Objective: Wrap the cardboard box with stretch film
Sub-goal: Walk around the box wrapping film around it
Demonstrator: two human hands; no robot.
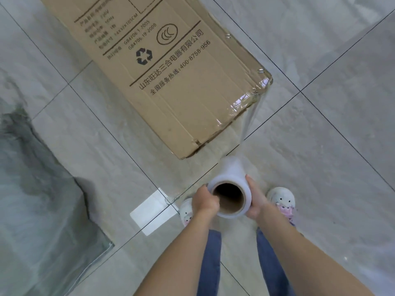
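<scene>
A long cardboard box (171,71) with black print lies on the tiled floor and runs off the top of the view. Clear film covers its near right corner (245,103). From that corner a taut strip of stretch film (250,124) runs down to the roll of stretch film (234,176), which stands upright just short of the box's near end. My left hand (204,199) grips the roll's rim with fingers hooked into the cardboard core. My right hand (255,199) holds the roll's outer side.
My two feet in white shoes (282,198) stand on the grey tiled floor (320,146) right behind the roll. A white paper label (154,210) lies on the floor left of my feet. A dark grey raised surface (32,189) fills the left edge.
</scene>
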